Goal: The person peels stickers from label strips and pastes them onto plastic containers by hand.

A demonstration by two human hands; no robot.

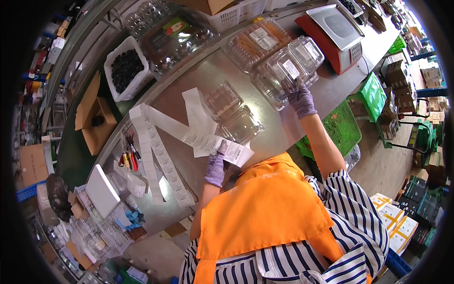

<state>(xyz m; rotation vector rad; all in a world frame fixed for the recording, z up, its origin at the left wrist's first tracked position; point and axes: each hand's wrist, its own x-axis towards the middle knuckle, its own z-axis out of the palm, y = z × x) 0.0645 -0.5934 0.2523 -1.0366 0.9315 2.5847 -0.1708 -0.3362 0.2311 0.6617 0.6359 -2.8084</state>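
Observation:
My left hand (pixel 216 166), in a purple knit glove, grips a strip of printed labels (pixel 208 141) near its end, thumb on top. My right hand (pixel 301 99), gloved alike, reaches to the far right with its fingers stretched onto the lid of a clear plastic clamshell box (pixel 279 66), at the lower edge of a white label (pixel 290 69). Whether a loose label lies under those fingertips is hidden. Two unlabelled clear clamshell boxes (pixel 223 100) sit on the metal table beside the strip. Another labelled clamshell box (pixel 306 53) adjoins the one under my right hand.
Clamshell boxes with orange contents (pixel 257 42) stand behind, near a red scale (pixel 331 35). Long label strips (pixel 163 161) drape across the table's left side, by several hand tools (pixel 130 158). A white basket of dark items (pixel 125 71) and a cardboard box (pixel 97 120) lie beyond the edge.

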